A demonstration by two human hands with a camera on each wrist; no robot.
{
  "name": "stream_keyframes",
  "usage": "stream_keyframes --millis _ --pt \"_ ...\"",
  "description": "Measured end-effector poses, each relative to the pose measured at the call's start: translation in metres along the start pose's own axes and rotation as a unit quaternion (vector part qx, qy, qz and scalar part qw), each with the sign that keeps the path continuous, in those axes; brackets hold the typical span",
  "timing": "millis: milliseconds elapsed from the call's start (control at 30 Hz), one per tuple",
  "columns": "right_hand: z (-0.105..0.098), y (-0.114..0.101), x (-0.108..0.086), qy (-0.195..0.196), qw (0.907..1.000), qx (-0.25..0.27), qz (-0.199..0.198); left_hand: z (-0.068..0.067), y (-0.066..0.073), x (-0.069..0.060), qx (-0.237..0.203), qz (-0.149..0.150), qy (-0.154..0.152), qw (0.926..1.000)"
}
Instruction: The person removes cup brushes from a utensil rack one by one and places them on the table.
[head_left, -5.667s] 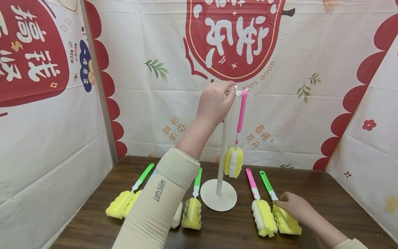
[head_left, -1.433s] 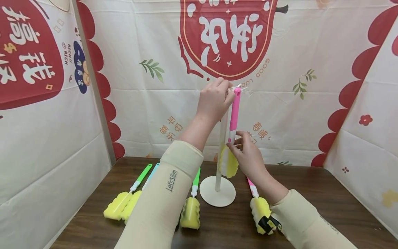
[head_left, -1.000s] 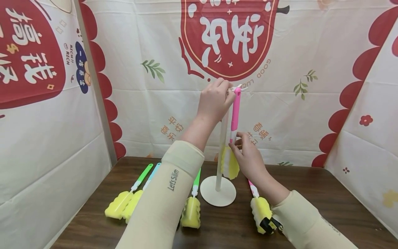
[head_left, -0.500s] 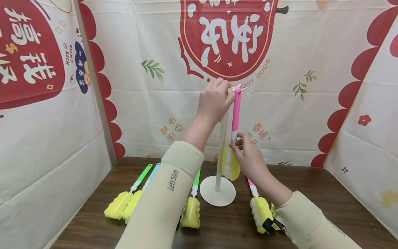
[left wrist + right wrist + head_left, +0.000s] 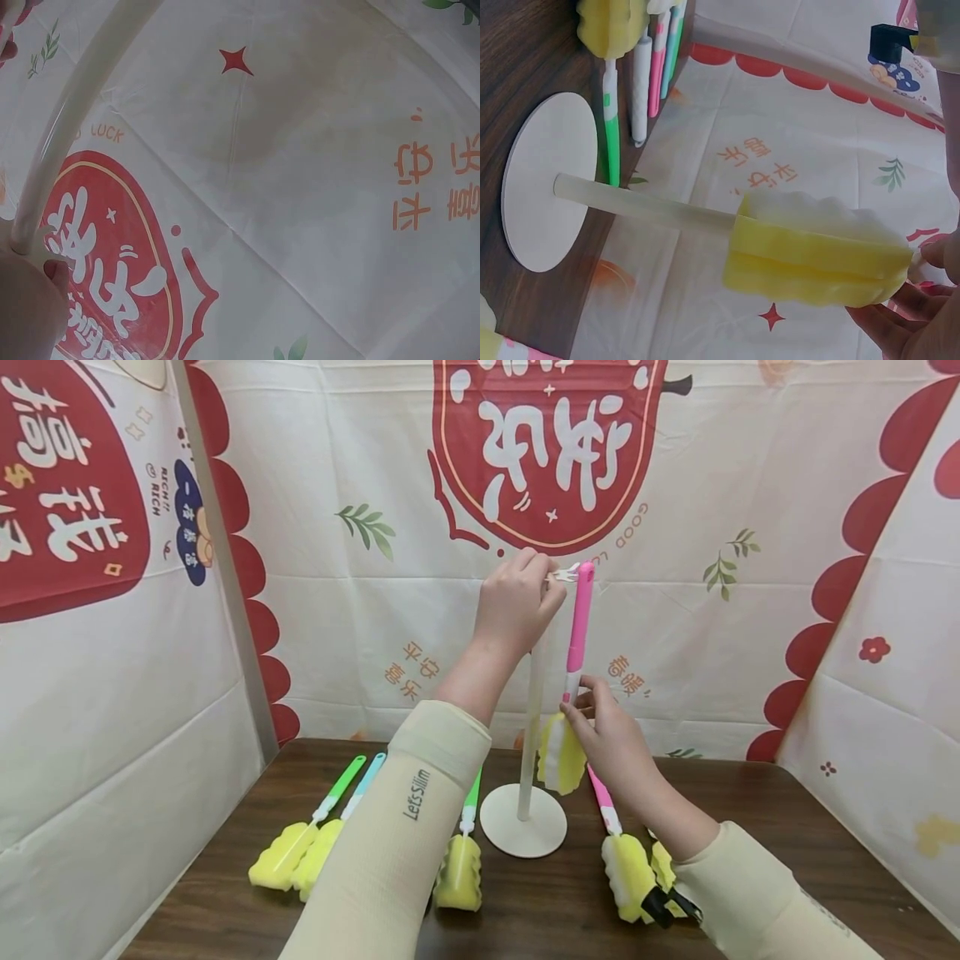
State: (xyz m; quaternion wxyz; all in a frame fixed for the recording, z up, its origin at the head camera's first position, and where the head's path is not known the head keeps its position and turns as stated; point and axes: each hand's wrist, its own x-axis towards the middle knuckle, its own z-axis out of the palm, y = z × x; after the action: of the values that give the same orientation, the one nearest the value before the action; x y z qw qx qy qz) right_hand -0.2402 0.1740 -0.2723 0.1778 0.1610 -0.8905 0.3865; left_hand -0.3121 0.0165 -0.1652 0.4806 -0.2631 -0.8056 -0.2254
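My left hand (image 5: 517, 602) grips the top of a white stand (image 5: 531, 735), beside its small prongs. In the left wrist view, the hand (image 5: 30, 307) is at the end of the pole (image 5: 67, 112). With thumb and fingers, my right hand (image 5: 609, 727) pinches the white neck of a pink-handled sponge bottle brush (image 5: 581, 614). The brush hangs sponge down, its handle's holed end beside the prongs. Whether a prong passes through the hole, I cannot tell. In the right wrist view, the yellow and white sponge (image 5: 817, 259) is next to the pole.
On the dark wooden table (image 5: 712, 785) lie more sponge brushes: green-handled (image 5: 285, 856), blue-handled (image 5: 366, 785) and another green (image 5: 459, 877) to the left, pink (image 5: 628, 872) to the right. My right sleeve partly covers another yellow sponge (image 5: 662, 864). A printed cloth (image 5: 720, 677) hangs behind.
My right hand has gone from the green-handled brush on the table to the hanging pink one. In the last half second, that brush's handle end has shifted slightly right and up. My left hand stays.
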Motion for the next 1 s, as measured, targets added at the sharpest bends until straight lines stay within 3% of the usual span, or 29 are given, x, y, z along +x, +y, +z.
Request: stream_keyframes --millis 333,833,1000 --pt "-0.022 0.003 -0.009 0.007 0.9998 0.016 0.009 -0.001 0.001 -0.001 0.002 -0.006 -0.01 0.9999" --pt "-0.043 0.027 -0.032 0.007 0.9989 -0.045 0.008 0.002 0.001 -0.003 -0.002 0.001 0.012 0.9999" --pt "-0.05 0.034 -0.036 -0.001 0.9977 -0.067 0.015 0.0 0.001 -0.001 0.0 -0.002 0.004 1.0"
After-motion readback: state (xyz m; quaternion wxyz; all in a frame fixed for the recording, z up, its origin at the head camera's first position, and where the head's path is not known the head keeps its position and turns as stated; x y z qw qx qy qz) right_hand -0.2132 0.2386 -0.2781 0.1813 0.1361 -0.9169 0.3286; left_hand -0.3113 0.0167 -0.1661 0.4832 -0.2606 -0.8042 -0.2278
